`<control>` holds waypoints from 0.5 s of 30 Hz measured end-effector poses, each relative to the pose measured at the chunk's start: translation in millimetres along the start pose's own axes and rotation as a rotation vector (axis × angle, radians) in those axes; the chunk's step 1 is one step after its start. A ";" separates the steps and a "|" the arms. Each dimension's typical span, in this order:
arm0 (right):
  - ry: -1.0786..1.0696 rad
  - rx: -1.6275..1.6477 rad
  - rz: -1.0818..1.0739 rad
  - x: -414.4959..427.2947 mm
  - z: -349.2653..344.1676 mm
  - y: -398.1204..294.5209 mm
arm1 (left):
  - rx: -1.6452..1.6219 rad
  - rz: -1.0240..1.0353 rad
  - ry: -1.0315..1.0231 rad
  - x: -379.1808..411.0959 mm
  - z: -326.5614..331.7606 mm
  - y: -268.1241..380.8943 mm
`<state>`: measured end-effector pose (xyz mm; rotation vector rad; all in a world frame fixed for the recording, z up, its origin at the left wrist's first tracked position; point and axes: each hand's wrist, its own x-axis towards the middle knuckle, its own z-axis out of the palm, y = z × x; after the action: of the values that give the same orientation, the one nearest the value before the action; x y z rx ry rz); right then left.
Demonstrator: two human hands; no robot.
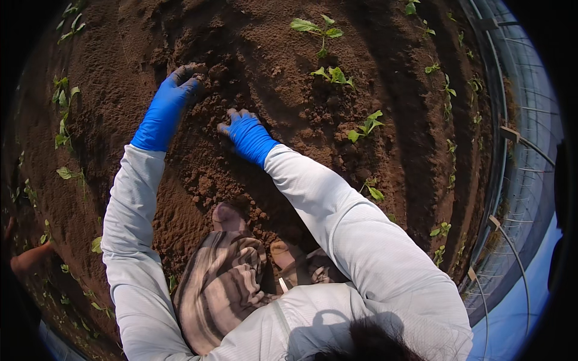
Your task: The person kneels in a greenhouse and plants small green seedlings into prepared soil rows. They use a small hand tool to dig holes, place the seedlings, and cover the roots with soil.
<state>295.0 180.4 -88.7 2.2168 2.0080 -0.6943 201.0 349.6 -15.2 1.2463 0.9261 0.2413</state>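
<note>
My left hand (178,88), in a blue glove with soil-covered fingertips, reaches to loose brown soil (216,101) at upper centre. Its fingers bend over the clods with a gap at the thumb; whether any soil is held between them is unclear. Lower and to the right, my right hand (246,131) rests palm down on the same soil. That hand wears a blue glove too, its dirty fingers apart and nothing visible in them. Right of it grow leafy seedlings, the nearest being a small green plant (365,127) in crumbled soil.
More seedlings (334,76) stand in a row at upper right, with other plants (63,113) along the left. My feet (228,216) are on the soil below my hands. Metal framing (499,90) and clear sheeting line the right side. Another person's arm (31,258) shows at far left.
</note>
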 end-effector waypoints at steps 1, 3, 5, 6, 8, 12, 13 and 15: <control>-0.007 0.052 0.016 -7.2 -2.1 -3.4 | -0.005 0.029 -0.035 5.1 10.7 9.4; 0.168 0.120 0.032 -20.1 24.3 -2.5 | -0.022 0.087 -0.114 13.2 44.2 31.3; -0.088 0.148 0.082 -28.4 15.9 -13.7 | -0.048 0.063 -0.206 42.2 66.3 38.6; -0.085 0.262 0.133 -36.3 16.1 -18.3 | -0.127 0.042 -0.267 53.0 78.6 42.6; -0.165 0.395 0.243 -46.1 3.7 -23.6 | -0.267 -0.015 -0.381 56.7 112.9 54.6; -0.318 1.215 0.334 -57.4 -14.7 -16.2 | -0.402 -0.038 -0.497 67.2 161.0 60.3; -0.363 1.216 0.321 -61.1 -27.1 -16.4 | -0.416 -0.043 -0.475 71.1 168.0 58.9; -0.448 1.232 0.276 -71.9 -65.1 -13.1 | -0.523 -0.070 -0.458 84.1 173.3 57.4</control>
<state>297.5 138.2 -0.4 2.2871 1.0411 -2.5557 395.1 300.0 0.2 0.7353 0.4633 0.1212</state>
